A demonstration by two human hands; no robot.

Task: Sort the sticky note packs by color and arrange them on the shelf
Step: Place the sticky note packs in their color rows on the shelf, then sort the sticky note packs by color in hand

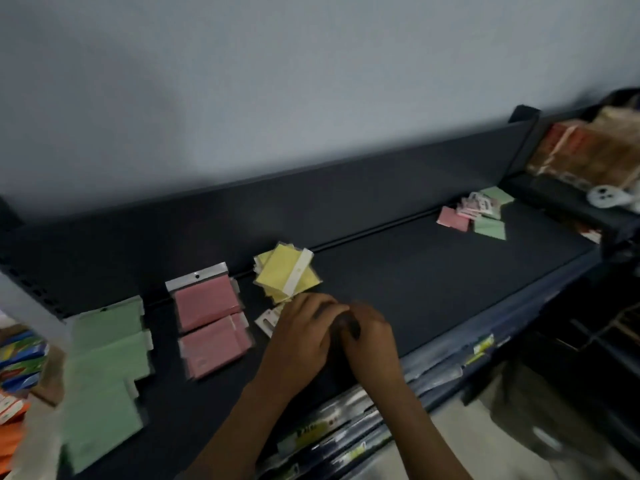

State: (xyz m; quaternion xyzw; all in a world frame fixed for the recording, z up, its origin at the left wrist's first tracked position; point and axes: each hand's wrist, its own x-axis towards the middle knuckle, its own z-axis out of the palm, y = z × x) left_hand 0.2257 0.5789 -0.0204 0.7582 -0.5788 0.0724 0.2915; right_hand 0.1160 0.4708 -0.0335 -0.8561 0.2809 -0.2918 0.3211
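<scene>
We see the dark shelf (pixel 433 271) crossing the frame — green packs (pixel 107 368) lower left, long axis toward the wall, then pink packs (pixel 207 317), yellow packs (pixel 287 275) at centre, tilted. Our left hand (pixel 301 334) and right hand (pixel 370 337) meet over a pack (pixel 269 318); we cannot tell their grip.

Shelf (pixel 415 289) bare between yellow packs (pixel 287 277) and far mixed pile (pixel 474 213); back panel (pixel 311 216) blocks behind; green (pixel 107 368), pink (pixel 207 320) packs crowd left.
</scene>
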